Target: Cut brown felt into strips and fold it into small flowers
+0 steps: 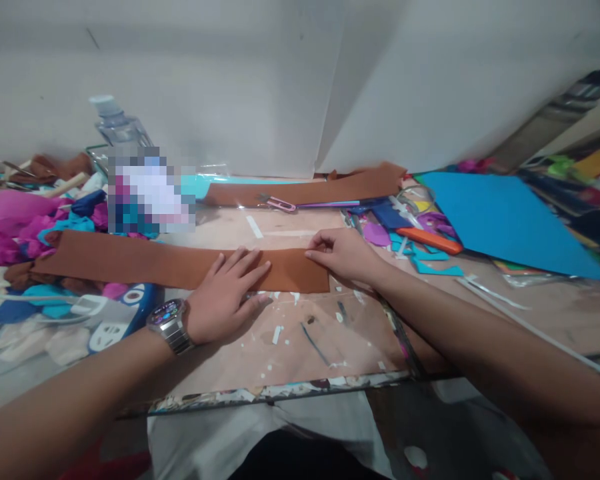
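A long brown strip of fabric-like sheet (120,259) lies across the work board, its left end resting over a pile of coloured scraps. My left hand (230,297) lies flat on the strip with its fingers spread, pressing near its middle. At the upper edge, close to the right end, my right hand (341,253) has thumb and forefinger closed in a pinch on the strip. Behind it lies a second brown strip (320,191), with a pink utility knife (277,203) on its lower edge.
Coloured scraps (20,220) crowd the left, near a plastic bottle (120,123) and a white charger (94,312). At right are an orange cutter (430,240), a blue sheet (510,223) and a white cable (535,327). A white wall (230,80) stands behind.
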